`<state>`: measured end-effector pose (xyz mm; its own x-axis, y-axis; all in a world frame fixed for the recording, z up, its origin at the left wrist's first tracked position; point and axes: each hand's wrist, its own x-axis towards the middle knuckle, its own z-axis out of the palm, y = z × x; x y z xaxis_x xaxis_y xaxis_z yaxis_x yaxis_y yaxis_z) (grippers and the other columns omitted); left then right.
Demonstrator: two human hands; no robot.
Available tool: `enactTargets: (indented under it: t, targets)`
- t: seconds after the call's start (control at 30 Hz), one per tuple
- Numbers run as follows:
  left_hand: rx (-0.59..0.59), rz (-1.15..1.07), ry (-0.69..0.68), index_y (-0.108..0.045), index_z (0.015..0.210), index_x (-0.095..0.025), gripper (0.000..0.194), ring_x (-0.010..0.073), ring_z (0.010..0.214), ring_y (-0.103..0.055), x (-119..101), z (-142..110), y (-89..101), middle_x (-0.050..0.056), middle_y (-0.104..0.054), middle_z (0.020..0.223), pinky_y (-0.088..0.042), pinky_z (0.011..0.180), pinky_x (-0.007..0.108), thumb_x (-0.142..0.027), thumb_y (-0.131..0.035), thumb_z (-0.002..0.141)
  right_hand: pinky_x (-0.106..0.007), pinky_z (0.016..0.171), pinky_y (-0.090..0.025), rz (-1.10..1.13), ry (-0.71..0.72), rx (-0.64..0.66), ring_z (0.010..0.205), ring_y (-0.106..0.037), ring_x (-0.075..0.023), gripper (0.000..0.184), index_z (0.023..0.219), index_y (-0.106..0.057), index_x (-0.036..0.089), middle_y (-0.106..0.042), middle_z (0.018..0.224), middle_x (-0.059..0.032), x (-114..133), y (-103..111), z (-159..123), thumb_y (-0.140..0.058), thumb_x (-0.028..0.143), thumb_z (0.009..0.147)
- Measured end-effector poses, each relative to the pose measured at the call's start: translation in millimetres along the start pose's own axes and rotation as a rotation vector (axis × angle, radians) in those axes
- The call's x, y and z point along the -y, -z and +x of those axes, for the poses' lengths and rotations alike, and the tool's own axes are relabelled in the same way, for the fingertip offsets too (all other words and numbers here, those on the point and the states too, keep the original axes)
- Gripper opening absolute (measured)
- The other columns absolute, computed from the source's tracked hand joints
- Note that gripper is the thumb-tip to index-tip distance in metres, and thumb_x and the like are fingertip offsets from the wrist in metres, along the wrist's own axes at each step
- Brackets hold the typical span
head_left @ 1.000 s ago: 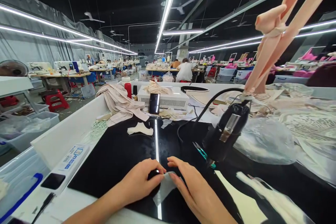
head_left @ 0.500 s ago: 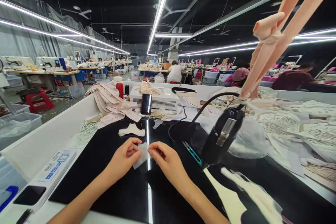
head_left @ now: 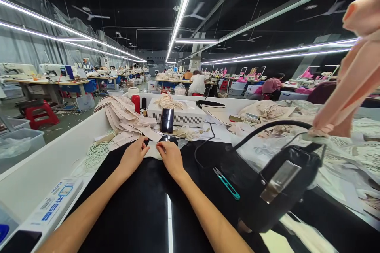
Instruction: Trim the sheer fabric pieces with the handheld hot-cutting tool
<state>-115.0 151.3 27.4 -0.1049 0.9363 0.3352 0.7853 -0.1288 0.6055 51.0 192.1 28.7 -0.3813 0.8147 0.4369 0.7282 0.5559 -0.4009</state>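
Between my hands lies a cream fabric piece (head_left: pixel 153 152) on the black work mat (head_left: pixel 148 205), close to the upright phone (head_left: pixel 167 120). My left hand (head_left: pixel 133 157) is closed, thumb and fingers pinched at the left edge of this piece. Also closed, my right hand (head_left: pixel 171 159) pinches at its right side. The thin translucent sheet cannot be told apart from the cream piece now. Turquoise thread snips (head_left: pixel 227 184) rest on the mat to the right of my right hand.
A black heat tool (head_left: pixel 282 189) hangs at right from peach fabric strips (head_left: pixel 347 83). Draped pink-beige fabric (head_left: pixel 118 114) lies far left, beside a red thread spool (head_left: pixel 135 103). A white vented box (head_left: pixel 190 118) stands behind the phone. A white box (head_left: pixel 56 201) lies front left.
Both hands have moved forward and slightly left, from the middle of the mat to the cream piece. The translucent sheet they held is no longer distinct. The heat tool appears larger and farther right.
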Motion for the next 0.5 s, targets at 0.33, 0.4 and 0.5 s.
enactTargets:
  t: [0.33, 0.4, 0.5]
  targets:
    - [0.096, 0.338, -0.031, -0.061, 0.124, -0.017, 0.031, 0.0232, 0.103, -0.066, 5, 0, -8.8, 0.009, -0.064, 0.124, -0.057, 0.087, 0.044, -0.034, -0.062, 0.098, -0.044, 0.090, -0.057, -0.221, -0.005, 0.055, 0.103, -0.066, -0.0216, 0.022, 0.113, -0.065, 0.017, -0.067, 0.117, -0.0075, 2, -13, -7, -0.061, 0.032, 0.098]
    - [0.114, 0.385, -0.045, -0.061, 0.124, -0.017, 0.031, 0.0233, 0.104, -0.066, 8, 0, -10.4, 0.009, -0.063, 0.124, -0.057, 0.088, 0.044, -0.034, -0.062, 0.098, -0.044, 0.091, -0.056, -0.233, -0.004, 0.060, 0.103, -0.066, -0.0216, 0.022, 0.113, -0.065, 0.017, -0.067, 0.117, -0.0075, 2, -17, -8, -0.061, 0.032, 0.098]
    - [0.131, 0.445, -0.066, -0.061, 0.124, -0.017, 0.031, 0.0234, 0.104, -0.066, 13, 1, -13.4, 0.009, -0.063, 0.125, -0.057, 0.088, 0.044, -0.034, -0.062, 0.098, -0.044, 0.092, -0.055, -0.230, -0.001, 0.055, 0.103, -0.066, -0.0214, 0.019, 0.109, -0.066, 0.016, -0.068, 0.114, -0.0069, 0, -22, -10, -0.061, 0.031, 0.098]
